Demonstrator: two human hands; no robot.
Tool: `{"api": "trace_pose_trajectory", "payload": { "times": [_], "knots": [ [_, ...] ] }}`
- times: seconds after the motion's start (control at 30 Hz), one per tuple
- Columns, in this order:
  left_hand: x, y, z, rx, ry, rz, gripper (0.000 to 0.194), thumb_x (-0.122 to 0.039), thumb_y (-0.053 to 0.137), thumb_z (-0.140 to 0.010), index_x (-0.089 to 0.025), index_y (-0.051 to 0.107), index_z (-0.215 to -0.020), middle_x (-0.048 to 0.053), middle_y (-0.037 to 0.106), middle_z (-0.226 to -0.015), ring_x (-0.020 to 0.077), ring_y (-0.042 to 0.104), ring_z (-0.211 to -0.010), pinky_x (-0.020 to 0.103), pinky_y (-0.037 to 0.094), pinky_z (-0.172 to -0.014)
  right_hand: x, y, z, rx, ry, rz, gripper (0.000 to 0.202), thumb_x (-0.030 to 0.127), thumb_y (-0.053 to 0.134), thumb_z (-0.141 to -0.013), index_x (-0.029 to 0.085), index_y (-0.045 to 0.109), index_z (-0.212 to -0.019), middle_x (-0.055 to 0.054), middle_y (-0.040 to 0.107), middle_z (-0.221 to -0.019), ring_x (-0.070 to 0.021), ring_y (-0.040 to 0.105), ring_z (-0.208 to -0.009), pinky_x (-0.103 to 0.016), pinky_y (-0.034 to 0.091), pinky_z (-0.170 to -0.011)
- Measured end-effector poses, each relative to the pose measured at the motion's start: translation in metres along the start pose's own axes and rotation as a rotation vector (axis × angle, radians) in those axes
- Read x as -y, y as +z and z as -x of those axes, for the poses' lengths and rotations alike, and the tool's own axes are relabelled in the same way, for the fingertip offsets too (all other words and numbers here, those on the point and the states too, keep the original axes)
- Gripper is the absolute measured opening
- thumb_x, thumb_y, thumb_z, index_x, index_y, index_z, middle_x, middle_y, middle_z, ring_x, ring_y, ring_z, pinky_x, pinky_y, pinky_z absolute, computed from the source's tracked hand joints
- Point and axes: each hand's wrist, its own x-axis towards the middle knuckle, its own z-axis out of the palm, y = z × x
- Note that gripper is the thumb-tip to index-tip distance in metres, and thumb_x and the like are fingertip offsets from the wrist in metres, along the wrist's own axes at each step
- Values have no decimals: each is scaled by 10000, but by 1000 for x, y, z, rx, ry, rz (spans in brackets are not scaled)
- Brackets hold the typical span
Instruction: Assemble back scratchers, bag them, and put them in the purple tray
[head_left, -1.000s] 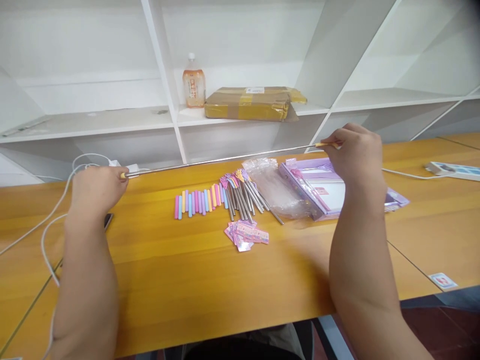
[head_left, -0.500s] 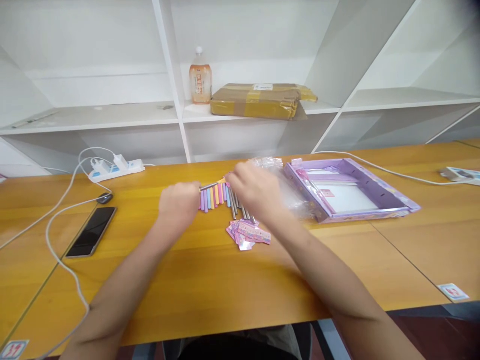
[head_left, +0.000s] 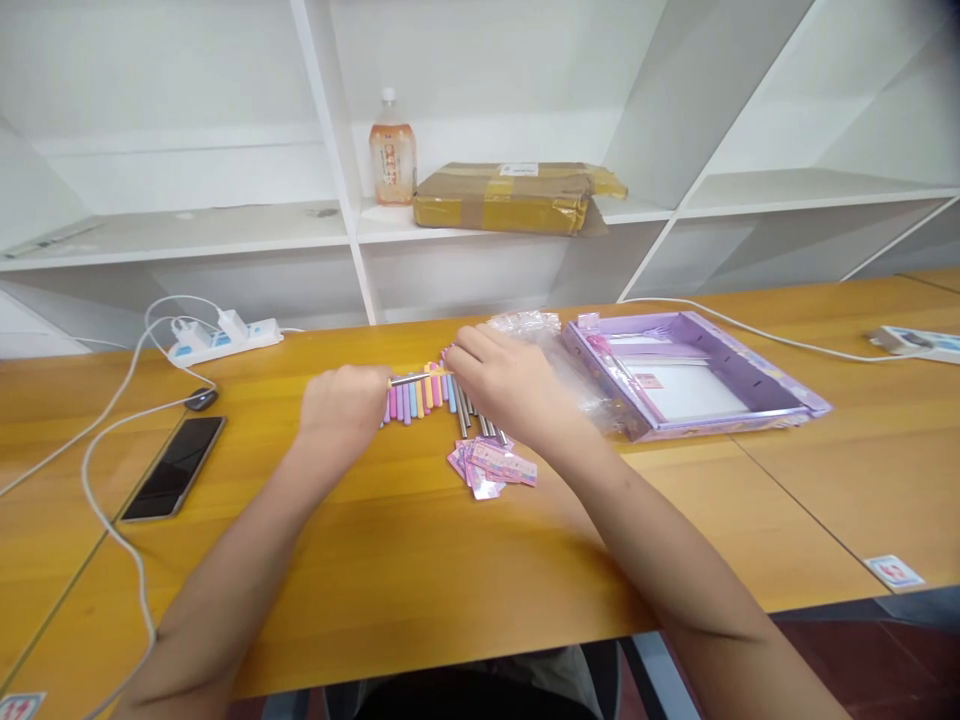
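Note:
My left hand is closed round one end of a slim silver and yellow pen-like stick. Its other, yellow end runs into my right hand, whose fingers are pinched together on it. The stick lies level between both hands, above the table. Just behind it is a row of short pastel-coloured sticks, partly covered by my hands. Several silver metal tubes lie beside and under my right hand. Closer to me is a loose pile of small pink and purple printed cards.
Crumpled clear plastic lies beyond my right hand, against a purple open box. A phone, white cables and a power strip are on the left. A bottle and taped carton stand on the shelf.
The stick between my hands shows more of its length, with a yellow part visible by my right hand. Both hands stay closed; the right has come slightly lower. The view has shifted a little.

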Motion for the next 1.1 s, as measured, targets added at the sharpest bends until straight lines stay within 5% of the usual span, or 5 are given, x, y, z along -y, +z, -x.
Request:
{"api": "trace_pose_trajectory", "payload": {
  "times": [0.4, 0.5, 0.7, 0.77, 1.1],
  "knots": [
    [5, -6, -7, 56, -15, -15, 299, -242, 480, -927, -230, 779, -913, 151, 740, -789, 323, 706, -718, 364, 383, -584, 2, 2, -6, -4, 56, 14, 245, 16, 527, -1001, 190, 646, -876, -80, 650, -910, -212, 478, -817, -358, 238, -640],
    [29, -4, -19, 14, -71, -51, 352, -247, 432, -953, -236, 784, -951, 152, 749, -813, 327, 713, -774, 358, 376, -608, -35, 2, -4, -81, 188, 57, 269, 44, 517, -1007, 216, 650, -848, -72, 647, -878, -227, 504, -832, -357, 273, -670],
    [133, 4, -25, -292, -296, -176, 401, -226, 399, -977, -92, 763, -1080, 196, 718, -994, 278, 639, -881, 334, 316, -661, -183, -15, 56, -390, 699, 63, 213, 176, 684, -900, 259, 592, -727, -78, 629, -848, -240, 545, -830, -376, 380, -761],
    [156, 8, -24, -309, -257, -183, 362, -229, 407, -982, -115, 751, -996, 140, 678, -939, 232, 579, -853, 313, 281, -660, -214, -17, 78, -381, 756, 34, 232, 213, 724, -876, 270, 586, -699, -72, 626, -794, -232, 548, -779, -377, 399, -747],
    [162, 22, -36, -302, -260, -159, 289, -270, 432, -965, -193, 675, -830, 55, 592, -841, 202, 419, -757, 290, 183, -635, -211, -24, 86, -358, 764, 29, 92, 194, 829, -813, 216, 740, -825, -50, 716, -877, -200, 652, -803, -329, 511, -805]
  ]
}}
